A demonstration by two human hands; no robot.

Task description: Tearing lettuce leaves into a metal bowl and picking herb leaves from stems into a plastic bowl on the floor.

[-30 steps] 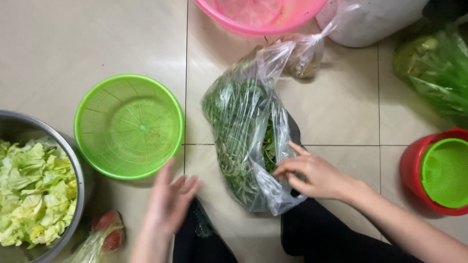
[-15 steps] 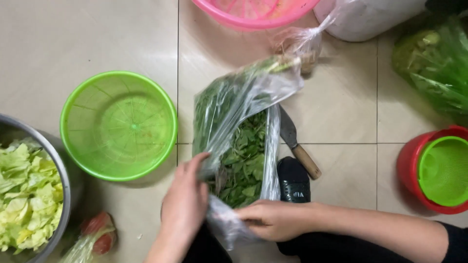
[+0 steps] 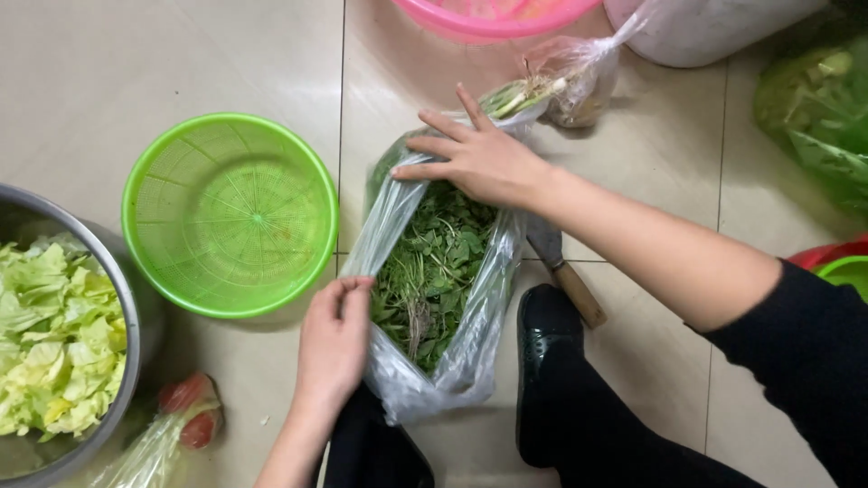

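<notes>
A clear plastic bag of leafy green herbs [image 3: 432,271] is seen lying open on the pale tiled floor [image 3: 136,72], at the centre of the view. Its near left edge is pinched by the left hand [image 3: 333,348], whose fingers are curled shut on the plastic film at about 7 o'clock from the bag's middle. The right hand [image 3: 475,158] is laid flat over the far end of the bag at 12 o'clock, its fingers spread and pointing towards 9 o'clock; the plastic is pressed under the palm, but whether any of it is gripped cannot be told.

A round green plastic colander [image 3: 231,212] is set on the floor just beside the bag at 9 o'clock. Further out at 8 o'clock, a steel bowl of chopped pale green cabbage [image 3: 54,334] is cut off by the frame edge, and a small clear bag holding something red [image 3: 185,416] lies near it. At 3 o'clock from the bag, a knife with a wooden handle [image 3: 570,285] is partly hidden under the right forearm. A pink plastic basin [image 3: 493,16] is seen at 12 o'clock, with a small knotted bag [image 3: 579,81] just beside it.
</notes>
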